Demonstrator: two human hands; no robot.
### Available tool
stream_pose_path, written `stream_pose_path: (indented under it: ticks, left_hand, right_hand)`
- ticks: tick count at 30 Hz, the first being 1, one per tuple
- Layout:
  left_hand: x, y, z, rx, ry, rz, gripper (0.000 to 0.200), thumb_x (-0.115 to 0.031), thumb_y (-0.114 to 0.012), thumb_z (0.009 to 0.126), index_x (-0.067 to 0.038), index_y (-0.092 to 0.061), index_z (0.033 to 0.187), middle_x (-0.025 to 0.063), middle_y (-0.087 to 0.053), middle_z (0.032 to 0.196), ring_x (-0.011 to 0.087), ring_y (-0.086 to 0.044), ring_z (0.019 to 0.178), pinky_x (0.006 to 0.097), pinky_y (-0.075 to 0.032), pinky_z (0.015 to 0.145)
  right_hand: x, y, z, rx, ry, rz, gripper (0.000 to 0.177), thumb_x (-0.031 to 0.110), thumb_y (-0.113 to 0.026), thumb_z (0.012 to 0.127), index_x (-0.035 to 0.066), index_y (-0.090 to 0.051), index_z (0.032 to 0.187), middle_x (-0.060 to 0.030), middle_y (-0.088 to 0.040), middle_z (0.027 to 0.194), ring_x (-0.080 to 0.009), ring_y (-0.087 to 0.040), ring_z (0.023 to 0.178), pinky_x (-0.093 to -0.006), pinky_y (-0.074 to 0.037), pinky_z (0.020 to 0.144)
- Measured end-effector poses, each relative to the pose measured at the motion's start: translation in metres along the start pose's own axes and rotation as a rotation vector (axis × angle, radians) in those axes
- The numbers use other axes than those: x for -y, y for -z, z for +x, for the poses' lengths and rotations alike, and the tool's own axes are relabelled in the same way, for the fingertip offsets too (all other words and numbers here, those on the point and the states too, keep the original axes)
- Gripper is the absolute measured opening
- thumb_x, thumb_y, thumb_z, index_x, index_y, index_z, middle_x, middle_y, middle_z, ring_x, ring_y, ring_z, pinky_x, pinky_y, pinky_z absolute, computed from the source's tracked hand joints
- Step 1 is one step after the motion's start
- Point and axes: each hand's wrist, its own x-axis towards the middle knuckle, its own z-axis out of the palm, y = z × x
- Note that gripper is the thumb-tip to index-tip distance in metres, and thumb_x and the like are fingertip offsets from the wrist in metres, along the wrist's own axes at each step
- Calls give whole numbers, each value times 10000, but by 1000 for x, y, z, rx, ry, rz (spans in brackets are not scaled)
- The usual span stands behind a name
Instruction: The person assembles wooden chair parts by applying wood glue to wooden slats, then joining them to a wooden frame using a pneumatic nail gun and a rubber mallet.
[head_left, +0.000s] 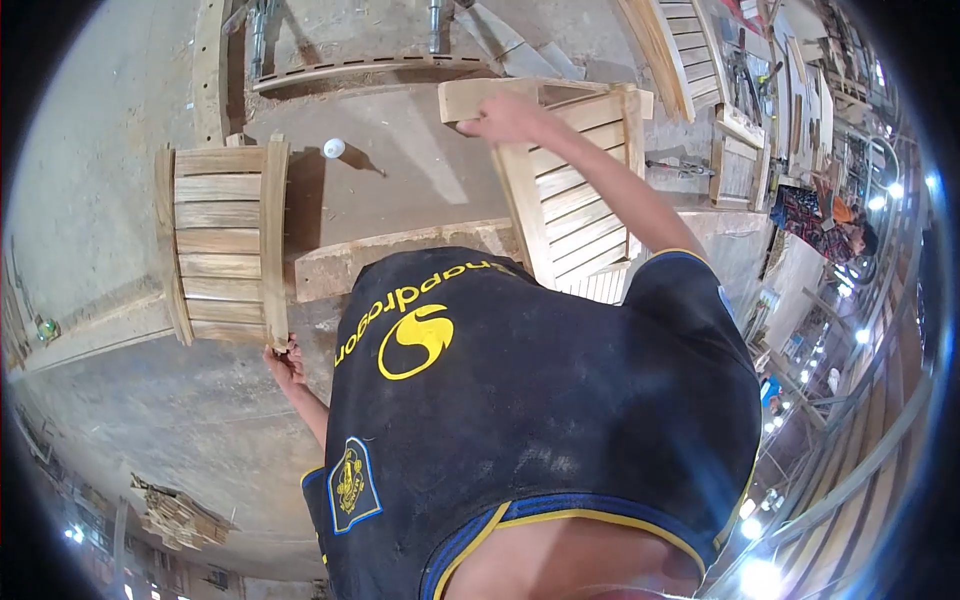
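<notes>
Left hand [285,362] clasped the corner of 1 slatted panel [222,245] above its fingers, likely steadying it; right hand [508,118] gripped the top rail of a slatted frame [575,205] under its fingers

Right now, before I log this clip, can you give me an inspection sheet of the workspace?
Surface: dusty brown workbench top, bare in the middle.
Job's things: pale slatted wooden panel on the left; slatted wooden chair-back frame on the right.
Clutter: small white round cap on the bench; curved slotted wooden rail at the far edge.
Hands: left hand at the panel's near corner, grip unclear; right hand closed over the frame's top rail.
Cables: nothing seen.
Surroundings: grey concrete floor; stacked wood offcuts; more slatted frames; another person far right.
</notes>
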Motion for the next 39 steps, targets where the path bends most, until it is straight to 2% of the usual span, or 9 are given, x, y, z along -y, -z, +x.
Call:
stream_pose_path:
  ticks: [8, 15, 22, 28, 32, 34, 35, 36, 39]
  left_hand:
    - [-5, 11, 8, 143, 114, -20, 482, -408, -460, 894, 43, -546, 1042, 146, -607, 825, 126, -526, 561, 182, -430, 420]
    - [4, -41, -17, -153, -82, 123, 448, -386, -456, 905, 47, -562, 954, 29, -530, 661, 88, -436, 487, 193, -373, 410]
    - [-13, -39, -15, 129, 85, 63, 486, -430, -416, 917, 26, -577, 963, 38, -560, 691, 101, -471, 564, 219, -371, 472]
    - [-6, -87, -35, -290, -53, 88, 485, -387, -496, 905, 86, -547, 999, 47, -521, 684, 80, -472, 478, 149, -400, 382]
    - [-4, -82, -37, -223, -143, 94, 475, -386, -509, 892, 75, -560, 992, 41, -522, 674, 79, -465, 471, 161, -393, 374]
    - [-13, -69, -32, -117, 27, 110, 475, -393, -514, 879, 68, -566, 986, 35, -528, 680, 74, -463, 477, 165, -379, 369]
    - [-13, -76, -33, -123, 18, 104, 478, -399, -507, 873, 62, -570, 982, 28, -525, 671, 67, -457, 475, 159, -365, 364]
    - [-14, -65, -33, -131, 10, 103, 478, -399, -507, 873, 62, -570, 982, 28, -525, 671, 67, -457, 475, 159, -365, 364]
    - [-12, -22, -14, 83, 42, 115, 377, -307, -492, 910, 12, -524, 1107, 94, -596, 903, 155, -557, 766, 278, -495, 660]
  right_hand:
    - [37, -35, 7, 62, 180, -66, 540, 475, -517, 801, -40, -660, 726, -228, -641, 742, -393, -630, 724, -470, -510, 692]
    - [83, -35, 30, 4, 273, -3, 496, 441, -555, 782, -37, -654, 694, -233, -624, 689, -400, -618, 680, -466, -506, 630]
    - [107, -35, 53, -33, 349, 25, 506, 463, -535, 794, -17, -664, 702, -202, -630, 683, -388, -618, 665, -456, -507, 614]
    - [95, -27, 58, -197, 358, -8, 512, 480, -518, 821, -5, -664, 748, -192, -628, 686, -380, -619, 674, -455, -500, 626]
    - [21, 19, 18, -655, 228, 422, 345, 373, -590, 805, 76, -655, 967, -130, -656, 846, -311, -631, 794, -393, -503, 735]
    - [-55, 34, -10, -799, -366, 398, 240, 257, -600, 777, 113, -665, 958, -114, -660, 895, -303, -639, 813, -398, -503, 739]
    - [-111, 26, -17, -908, -424, 289, 246, 218, -597, 770, 127, -655, 992, -122, -659, 899, -310, -639, 841, -401, -504, 750]
    - [-160, 15, -23, -744, -577, 195, 357, 150, -615, 748, 111, -604, 1103, -152, -637, 993, -321, -611, 943, -412, -496, 800]
    - [-228, -32, -25, -665, -462, -157, 519, 89, -653, 700, 76, -524, 1203, -176, -593, 1084, -347, -556, 1038, -430, -473, 864]
